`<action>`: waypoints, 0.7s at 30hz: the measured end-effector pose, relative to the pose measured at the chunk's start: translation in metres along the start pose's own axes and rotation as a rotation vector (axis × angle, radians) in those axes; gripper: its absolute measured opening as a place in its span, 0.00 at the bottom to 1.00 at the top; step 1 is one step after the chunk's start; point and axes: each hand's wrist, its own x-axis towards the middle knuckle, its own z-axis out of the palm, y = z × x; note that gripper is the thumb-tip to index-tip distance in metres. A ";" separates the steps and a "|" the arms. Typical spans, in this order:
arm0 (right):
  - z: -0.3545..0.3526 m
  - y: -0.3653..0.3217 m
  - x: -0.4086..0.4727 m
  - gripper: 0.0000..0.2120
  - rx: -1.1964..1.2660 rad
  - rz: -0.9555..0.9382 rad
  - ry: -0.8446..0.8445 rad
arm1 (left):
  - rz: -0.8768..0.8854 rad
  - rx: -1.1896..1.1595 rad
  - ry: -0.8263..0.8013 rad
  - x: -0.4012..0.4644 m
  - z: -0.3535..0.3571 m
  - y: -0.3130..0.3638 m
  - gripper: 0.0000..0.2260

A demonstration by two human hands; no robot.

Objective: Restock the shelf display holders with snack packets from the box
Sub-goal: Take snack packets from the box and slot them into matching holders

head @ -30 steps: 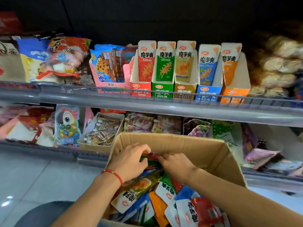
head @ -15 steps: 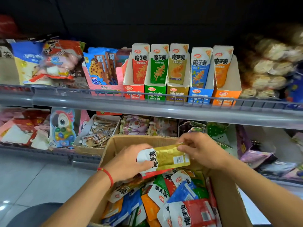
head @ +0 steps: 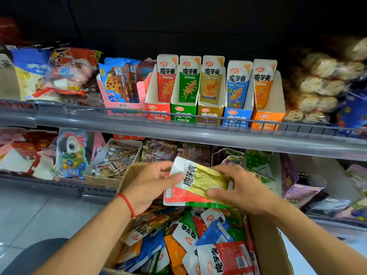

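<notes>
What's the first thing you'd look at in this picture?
Probably the two hands in the middle: the left hand and right hand hold a small stack of snack packets, gold one on top, above the open cardboard box full of colourful packets. Next, the row of five bright display holders on the upper shelf.

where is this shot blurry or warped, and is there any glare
Head view: wide-angle lens bows the grey shelf rail; wrapped buns at right edge are smeared and dim; top of frame falls to black; faint glare on the floor tiles; gold packet stays sharp.
</notes>
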 end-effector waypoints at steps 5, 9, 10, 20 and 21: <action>0.010 0.000 0.005 0.16 0.186 0.154 0.130 | -0.031 -0.092 -0.087 -0.004 0.002 0.000 0.21; 0.007 -0.003 0.004 0.11 0.305 0.219 0.277 | -0.039 -0.106 -0.002 -0.001 -0.002 0.001 0.20; 0.006 -0.005 0.004 0.08 0.275 0.177 0.338 | -0.044 -0.127 0.032 -0.001 -0.002 0.002 0.19; 0.037 -0.032 -0.014 0.29 -0.341 -0.125 0.158 | -0.024 -0.368 0.045 -0.004 0.000 0.008 0.17; 0.035 -0.033 -0.012 0.30 -0.315 -0.117 0.193 | -0.024 -0.335 0.031 -0.006 0.000 0.008 0.17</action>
